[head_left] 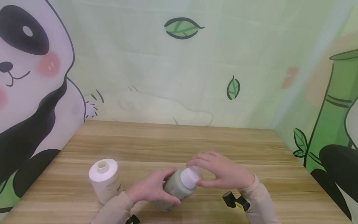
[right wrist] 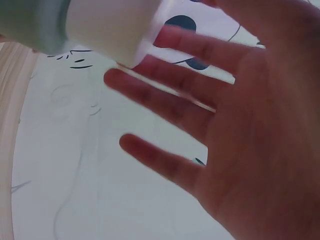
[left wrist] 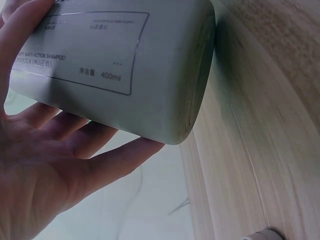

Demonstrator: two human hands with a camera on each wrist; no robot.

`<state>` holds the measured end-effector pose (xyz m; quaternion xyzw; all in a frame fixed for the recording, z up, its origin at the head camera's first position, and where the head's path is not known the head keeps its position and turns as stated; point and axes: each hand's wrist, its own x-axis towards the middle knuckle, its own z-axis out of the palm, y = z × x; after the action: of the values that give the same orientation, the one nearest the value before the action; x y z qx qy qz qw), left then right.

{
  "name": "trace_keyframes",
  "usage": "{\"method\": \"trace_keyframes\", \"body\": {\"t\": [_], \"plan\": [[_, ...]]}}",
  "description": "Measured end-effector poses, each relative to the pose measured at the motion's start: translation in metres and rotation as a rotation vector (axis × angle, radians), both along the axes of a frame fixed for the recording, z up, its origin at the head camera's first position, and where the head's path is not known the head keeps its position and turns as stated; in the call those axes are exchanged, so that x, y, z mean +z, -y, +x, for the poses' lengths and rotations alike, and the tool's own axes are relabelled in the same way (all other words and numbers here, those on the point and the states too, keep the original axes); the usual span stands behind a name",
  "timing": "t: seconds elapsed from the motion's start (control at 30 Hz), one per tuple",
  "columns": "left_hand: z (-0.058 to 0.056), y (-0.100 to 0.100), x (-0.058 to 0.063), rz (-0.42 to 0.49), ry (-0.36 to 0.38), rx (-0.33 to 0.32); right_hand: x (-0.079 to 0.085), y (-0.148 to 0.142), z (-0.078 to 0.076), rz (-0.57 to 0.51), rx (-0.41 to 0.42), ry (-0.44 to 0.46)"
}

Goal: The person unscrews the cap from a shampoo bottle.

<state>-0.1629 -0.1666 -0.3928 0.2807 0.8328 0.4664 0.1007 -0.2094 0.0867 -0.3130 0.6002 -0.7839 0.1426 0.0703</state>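
A grey-green shampoo bottle is tilted over the table, its white cap pointing up and to the right. My left hand grips the bottle round its body, thumb on the near side. In the left wrist view, label print on the bottle reads shampoo and 400ml, and the base is close to the wood. My right hand pinches the white cap between thumb and fingers. The right wrist view has its lower fingers spread and fairly straight, with upper fingertips at the cap's edge.
A white bottle with an uncapped neck stands on the wooden table left of my left hand. Behind the table hangs a pale green cloth printed with pandas, leaves and bamboo. Black wrist mounts sit below the hands.
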Motion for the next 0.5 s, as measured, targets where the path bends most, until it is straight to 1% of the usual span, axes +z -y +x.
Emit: {"method": "trace_keyframes", "body": {"t": [0.13, 0.23, 0.4, 0.5], "plan": [[-0.0004, -0.0007, 0.0004, 0.006, -0.001, -0.006, 0.0014, -0.0012, 0.0003, -0.021, 0.084, -0.022], [-0.0008, -0.0011, 0.0004, 0.014, -0.008, -0.012, 0.0020, -0.0021, 0.0009, -0.019, 0.095, 0.004], [-0.0011, -0.0011, -0.0007, 0.022, -0.021, -0.019, 0.0015, -0.0025, 0.0012, -0.011, 0.047, 0.042], [-0.0010, -0.0006, -0.0009, 0.014, -0.022, -0.017, 0.0008, -0.0024, 0.0005, -0.002, -0.026, 0.027]]}}
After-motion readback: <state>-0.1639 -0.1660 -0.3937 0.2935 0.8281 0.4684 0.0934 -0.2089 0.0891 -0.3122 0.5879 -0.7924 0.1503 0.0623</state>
